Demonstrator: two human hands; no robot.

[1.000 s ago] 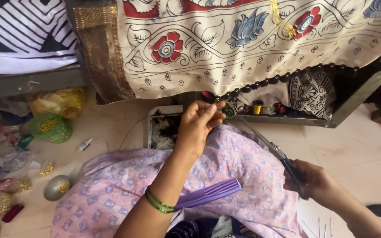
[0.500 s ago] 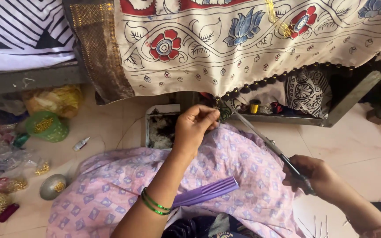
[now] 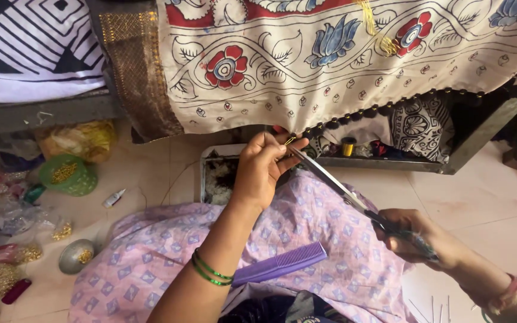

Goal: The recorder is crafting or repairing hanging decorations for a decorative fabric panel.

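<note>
On the far left, on the floor [image 3: 151, 179], there is a green jar [image 3: 67, 175] with gold beads inside, and near it lie small plastic bags [image 3: 7, 209] and a little white tube [image 3: 114, 198]. A round silver cup [image 3: 76, 256] stands lower, beside the person's lap, which is covered by a pink printed cloth [image 3: 151, 263]. A purple comb [image 3: 279, 263] lies on this cloth, just beside the left forearm with green bangles [image 3: 210, 270]. The left hand [image 3: 261, 170] is raised to the lower edge of the hanging cream fabric [image 3: 342, 66] with red and blue flowers; its fingers are pressed together on a small gold thread [image 3: 290, 141] at the beaded border. Behind this hand a flat tray [image 3: 210, 179] holds dark and white scraps. To the right, the scissors [image 3: 342, 188] reach up with the tip touching the pinched thread; I cannot tell how far the blades are apart. The right hand [image 3: 411, 236] is clamped around the scissors' handles, low at the right side.
</note>
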